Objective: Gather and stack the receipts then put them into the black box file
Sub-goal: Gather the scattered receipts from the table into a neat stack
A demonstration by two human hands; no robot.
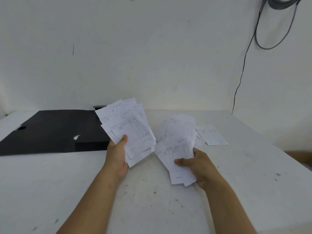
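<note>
White printed paper receipts are mostly gathered: the left hand (118,154) grips one fanned bunch (128,130) beside the flat black box file (50,130); the right hand (197,163) grips another bunch (179,149). Loose receipts (212,135) farther right of the file remain; stacking and filing remain.

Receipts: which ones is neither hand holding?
The loose receipts lying flat on the table, far right. The left hand grips one fanned bunch, the right hand another.

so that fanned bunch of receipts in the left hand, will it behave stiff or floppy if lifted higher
Probably floppy: the receipts are thin sheets. They are splayed unevenly, so some may slip out. The left hand grips only their lower corner.
</note>
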